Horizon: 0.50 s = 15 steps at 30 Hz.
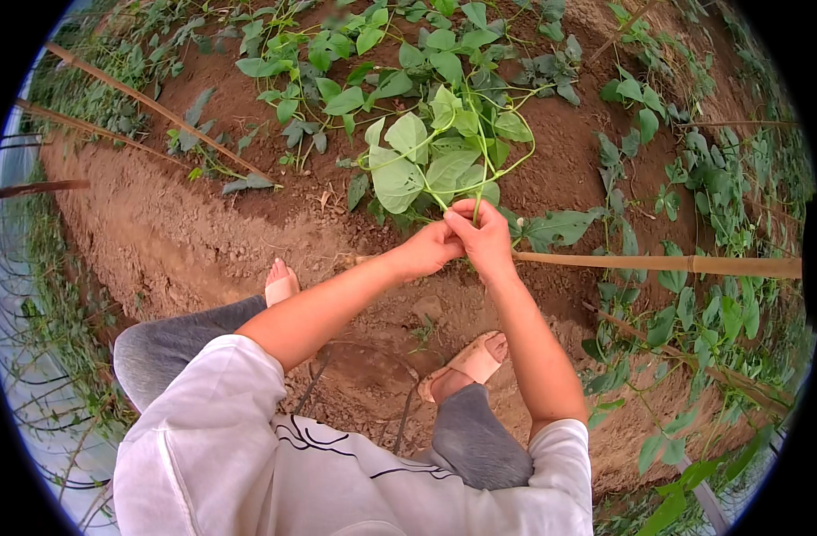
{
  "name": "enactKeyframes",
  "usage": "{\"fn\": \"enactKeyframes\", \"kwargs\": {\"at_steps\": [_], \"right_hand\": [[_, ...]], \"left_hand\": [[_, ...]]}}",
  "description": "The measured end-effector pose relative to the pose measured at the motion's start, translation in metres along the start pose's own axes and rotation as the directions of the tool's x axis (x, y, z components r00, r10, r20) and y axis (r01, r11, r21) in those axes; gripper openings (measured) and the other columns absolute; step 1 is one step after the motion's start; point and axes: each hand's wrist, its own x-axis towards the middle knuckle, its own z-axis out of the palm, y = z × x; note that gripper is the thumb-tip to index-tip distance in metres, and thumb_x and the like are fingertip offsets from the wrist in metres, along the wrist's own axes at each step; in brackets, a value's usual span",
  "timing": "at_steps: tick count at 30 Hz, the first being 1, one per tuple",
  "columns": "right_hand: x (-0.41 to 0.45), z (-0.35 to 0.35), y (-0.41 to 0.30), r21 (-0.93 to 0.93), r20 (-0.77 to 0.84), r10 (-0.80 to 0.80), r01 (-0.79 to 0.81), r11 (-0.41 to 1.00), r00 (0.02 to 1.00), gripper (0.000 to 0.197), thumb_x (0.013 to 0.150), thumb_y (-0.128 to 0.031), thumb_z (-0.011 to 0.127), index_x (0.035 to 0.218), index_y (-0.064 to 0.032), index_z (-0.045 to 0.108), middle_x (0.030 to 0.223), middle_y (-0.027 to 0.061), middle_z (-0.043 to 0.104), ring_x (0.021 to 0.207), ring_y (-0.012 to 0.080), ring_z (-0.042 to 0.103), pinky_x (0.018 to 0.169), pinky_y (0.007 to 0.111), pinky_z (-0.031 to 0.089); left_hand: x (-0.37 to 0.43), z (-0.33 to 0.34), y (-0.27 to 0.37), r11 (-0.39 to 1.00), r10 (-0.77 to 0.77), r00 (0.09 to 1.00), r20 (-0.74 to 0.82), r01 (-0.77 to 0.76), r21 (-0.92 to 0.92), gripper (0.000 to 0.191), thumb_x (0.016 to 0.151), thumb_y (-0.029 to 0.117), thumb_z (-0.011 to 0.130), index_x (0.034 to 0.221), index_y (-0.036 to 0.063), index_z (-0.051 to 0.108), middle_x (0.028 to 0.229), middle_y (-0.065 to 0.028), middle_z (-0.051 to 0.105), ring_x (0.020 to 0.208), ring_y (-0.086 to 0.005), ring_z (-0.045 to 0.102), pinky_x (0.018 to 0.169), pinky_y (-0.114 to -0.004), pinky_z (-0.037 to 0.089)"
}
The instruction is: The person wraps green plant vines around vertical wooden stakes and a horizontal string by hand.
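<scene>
My left hand (pixel 430 250) and my right hand (pixel 482 234) meet at the base of a leafy green vine (pixel 449 161), which looks like a bean plant. The right hand's thumb and fingers pinch its thin stems. The left hand's fingertips touch the right thumb beside a stem; whether they grip it is hidden. Broad pale leaves and looping tendrils spread just beyond the fingers. A bamboo pole (pixel 649 262) runs from beside the right hand to the right edge.
More vines (pixel 345 100) cover the brown soil (pixel 181 228) ahead and at the right. Thin poles (pixel 161 114) slant at the upper left. My sandalled feet (pixel 472 362) rest on the soil. Plastic sheeting (pixel 13 268) curves along the left rim.
</scene>
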Motion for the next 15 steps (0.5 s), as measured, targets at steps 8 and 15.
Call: {"fn": "enactKeyframes", "kwargs": {"at_steps": [8, 15], "right_hand": [[0.002, -0.010, 0.006, 0.156, -0.019, 0.035, -0.032, 0.987, 0.999, 0.008, 0.074, -0.004, 0.055, 0.081, -0.0012, 0.051, 0.073, 0.0055, 0.057, 0.062, 0.0103, 0.054, 0.058, 0.021, 0.045], [0.003, -0.005, 0.007, 0.153, 0.014, 0.047, -0.049, 0.987, 0.999, 0.011, 0.075, -0.006, 0.055, 0.083, -0.0011, 0.050, 0.074, 0.0055, 0.057, 0.060, 0.0103, 0.054, 0.057, 0.021, 0.045]], "left_hand": [[-0.017, -0.021, 0.087, 0.837, 0.022, 0.982, -0.185, 0.084, 0.541, 0.025, 0.074, 0.020, 0.058, 0.089, 0.0000, 0.055, 0.074, -0.0025, 0.055, 0.065, -0.0105, 0.049, 0.060, -0.025, 0.040], [0.018, -0.070, 0.099, 0.280, 0.472, 0.856, -0.208, 0.078, 0.957, 0.032, 0.069, 0.032, 0.061, 0.086, 0.0050, 0.056, 0.102, -0.0102, 0.052, 0.108, -0.0253, 0.039, 0.092, -0.042, 0.025]]}}
